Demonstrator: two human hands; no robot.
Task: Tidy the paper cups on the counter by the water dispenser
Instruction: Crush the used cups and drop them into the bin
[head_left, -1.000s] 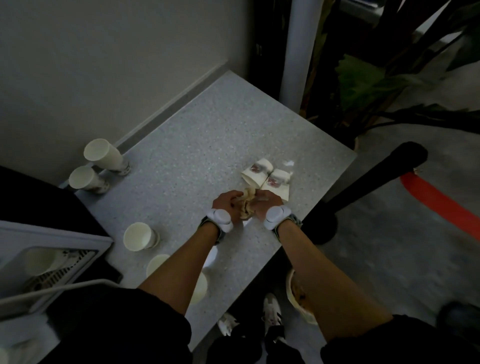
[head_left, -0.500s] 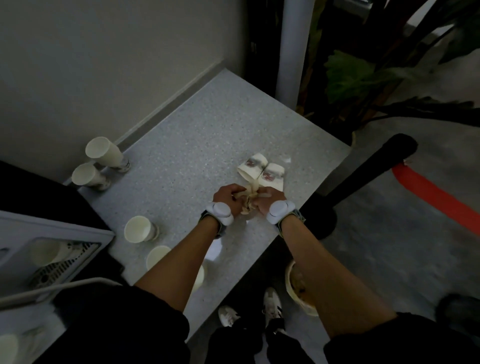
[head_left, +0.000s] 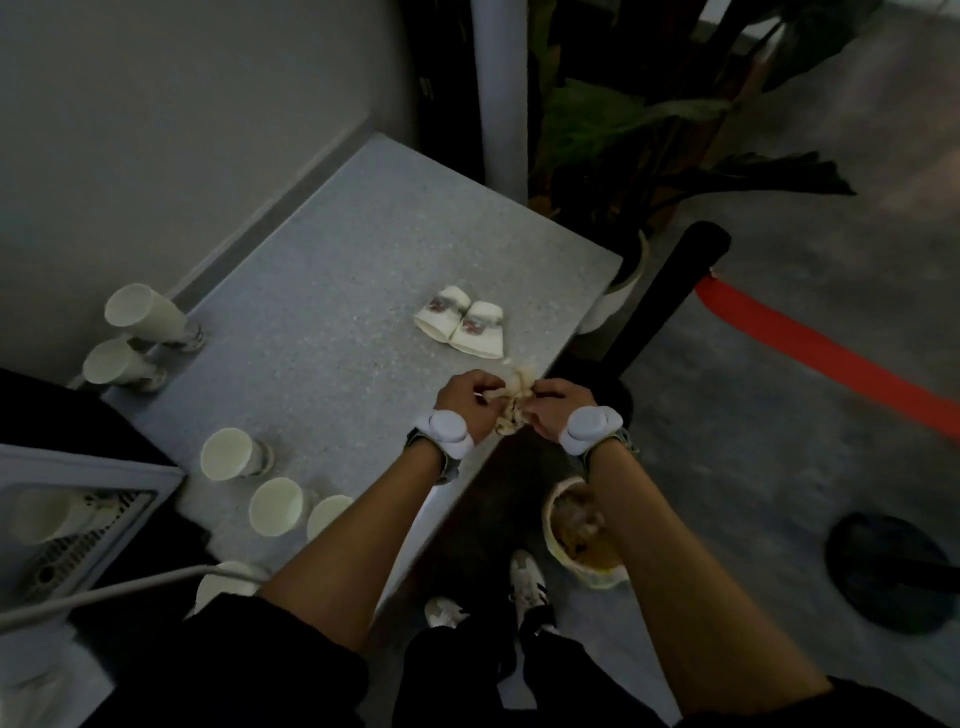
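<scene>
My left hand and my right hand are both closed on a crumpled beige wad of paper held between them, over the front right edge of the grey speckled counter. Just beyond the hands two flattened paper cups with a red print lie side by side on the counter. Two upright cups stand at the back left by the wall. Three more open cups stand in a row near the front left.
The water dispenser's drip tray holds a cup at the lower left. On the floor under my right arm sits a waste bin with rubbish in it. A black post, a red belt and a potted plant stand to the right.
Both hands, still holding the wad, have drawn back from the flattened cups toward the counter's front right edge. The camera has shifted, so the cups now show clear of the hands.
</scene>
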